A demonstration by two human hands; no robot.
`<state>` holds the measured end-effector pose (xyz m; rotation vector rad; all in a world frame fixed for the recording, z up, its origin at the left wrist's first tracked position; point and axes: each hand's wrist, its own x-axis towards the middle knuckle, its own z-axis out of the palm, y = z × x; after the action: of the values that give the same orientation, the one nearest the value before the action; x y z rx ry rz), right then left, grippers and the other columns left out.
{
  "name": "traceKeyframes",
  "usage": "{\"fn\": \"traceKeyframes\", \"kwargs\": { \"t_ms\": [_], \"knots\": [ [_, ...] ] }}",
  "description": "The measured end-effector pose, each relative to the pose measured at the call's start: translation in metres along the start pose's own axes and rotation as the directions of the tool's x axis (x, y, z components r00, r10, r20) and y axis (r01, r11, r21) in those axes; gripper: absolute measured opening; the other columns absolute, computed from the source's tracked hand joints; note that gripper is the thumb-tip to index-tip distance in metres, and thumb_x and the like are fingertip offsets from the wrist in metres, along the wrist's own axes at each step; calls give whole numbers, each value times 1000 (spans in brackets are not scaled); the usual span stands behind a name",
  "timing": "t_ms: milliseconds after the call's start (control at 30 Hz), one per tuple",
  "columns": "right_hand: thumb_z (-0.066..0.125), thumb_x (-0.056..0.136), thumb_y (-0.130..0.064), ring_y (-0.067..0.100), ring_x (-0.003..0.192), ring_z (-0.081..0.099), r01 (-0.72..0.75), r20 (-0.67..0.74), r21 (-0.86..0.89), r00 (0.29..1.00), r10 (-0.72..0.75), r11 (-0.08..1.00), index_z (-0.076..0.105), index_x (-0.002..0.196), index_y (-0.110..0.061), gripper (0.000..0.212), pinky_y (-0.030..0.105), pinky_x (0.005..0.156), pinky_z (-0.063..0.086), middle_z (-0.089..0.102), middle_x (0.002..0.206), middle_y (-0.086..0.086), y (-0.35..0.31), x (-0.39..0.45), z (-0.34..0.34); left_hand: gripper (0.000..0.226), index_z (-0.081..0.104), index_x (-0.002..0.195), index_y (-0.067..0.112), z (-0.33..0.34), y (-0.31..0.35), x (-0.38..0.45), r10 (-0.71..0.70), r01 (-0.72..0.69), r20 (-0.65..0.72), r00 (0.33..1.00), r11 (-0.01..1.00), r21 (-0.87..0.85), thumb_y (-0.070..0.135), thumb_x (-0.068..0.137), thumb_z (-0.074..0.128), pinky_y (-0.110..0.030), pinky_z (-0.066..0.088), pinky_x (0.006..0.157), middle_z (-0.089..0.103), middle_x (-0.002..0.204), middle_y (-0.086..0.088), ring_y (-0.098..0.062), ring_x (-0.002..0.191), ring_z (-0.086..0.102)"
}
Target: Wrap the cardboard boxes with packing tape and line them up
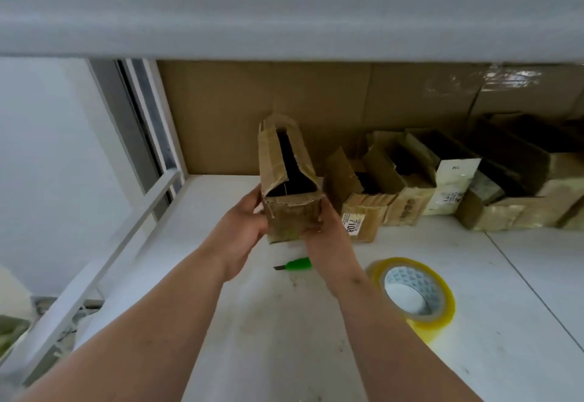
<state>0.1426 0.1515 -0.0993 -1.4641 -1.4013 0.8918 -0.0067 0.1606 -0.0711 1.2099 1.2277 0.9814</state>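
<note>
A narrow, worn cardboard box (pixel 286 180) with its top flaps parted stands at the middle of the white shelf (pixel 268 322). My left hand (pixel 243 231) grips its near left side and my right hand (pixel 328 237) grips its near right side. To its right runs a row of several taped cardboard boxes (pixel 407 193), along the back of the shelf. A roll of clear yellowish packing tape (pixel 414 291) lies flat to the right of my right forearm. A green-handled cutter (pixel 295 265) lies just in front of the held box, partly hidden by my right wrist.
A large sheet of cardboard (pixel 268 110) lines the back of the shelf. An upper shelf board (pixel 284 16) overhangs the top of the view. A white metal frame rail (pixel 104 262) runs along the left edge.
</note>
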Motion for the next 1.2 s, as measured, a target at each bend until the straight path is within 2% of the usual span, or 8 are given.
{"fn": "traceKeyframes", "kwargs": {
  "t_ms": [67,233,367,533,633,733,933,1200],
  "knots": [
    [45,95,-5,3,104,50,-13,33,9,999,12,1000,38,144,-36,58,10,82,38,54,116,-17,-1,0,-5,80,30,152,39,7,-4,10,2,-1,-9,1000,995,103,-4,90,58,-37,34,115,51,129,25,-7,128,46],
    [52,90,-16,20,123,50,-143,52,-108,987,149,984,31,148,-35,65,34,104,44,48,140,-3,13,5,0,54,39,148,41,18,-18,31,-13,35,-150,989,989,142,23,100,54,-41,46,106,56,138,7,-19,122,54],
    [54,90,-18,19,100,59,-161,-219,-7,963,156,987,60,120,-27,31,33,84,49,62,110,-5,14,-2,-17,47,39,149,37,23,-24,37,1,35,-200,980,984,176,26,104,47,-43,45,106,55,139,4,-22,126,52],
    [58,85,-5,29,96,46,-151,-491,167,844,215,974,41,108,-20,32,34,81,36,37,115,1,21,-3,-40,47,38,149,40,29,-30,40,75,14,-282,957,954,299,33,103,44,-43,50,98,56,136,0,-25,120,56],
    [57,86,-4,38,111,44,-250,-394,152,872,290,956,34,128,-16,49,38,91,38,26,127,5,22,4,-50,48,37,149,36,32,-33,41,67,41,-342,937,953,300,34,102,42,-41,53,89,56,132,-4,-27,112,59],
    [56,91,-11,38,126,40,-309,-247,48,918,311,950,29,146,-12,61,42,103,36,33,144,14,22,16,-55,45,41,146,29,37,-35,41,9,49,-348,937,986,158,33,102,44,-48,53,96,61,128,-4,-27,111,62],
    [60,90,-17,33,121,53,-293,-120,21,948,294,956,45,139,-18,51,41,99,45,58,131,9,20,28,-57,50,38,148,33,47,-31,40,-76,67,-222,972,997,-49,17,101,49,-37,47,105,60,123,11,-16,115,58],
    [71,85,-22,26,123,54,-189,15,42,982,189,981,49,136,-26,56,44,106,42,61,132,0,18,25,-71,70,21,157,32,45,-27,38,-89,63,-122,989,978,-200,-1,99,44,-30,38,113,42,153,7,-13,131,48]
  ]
}}
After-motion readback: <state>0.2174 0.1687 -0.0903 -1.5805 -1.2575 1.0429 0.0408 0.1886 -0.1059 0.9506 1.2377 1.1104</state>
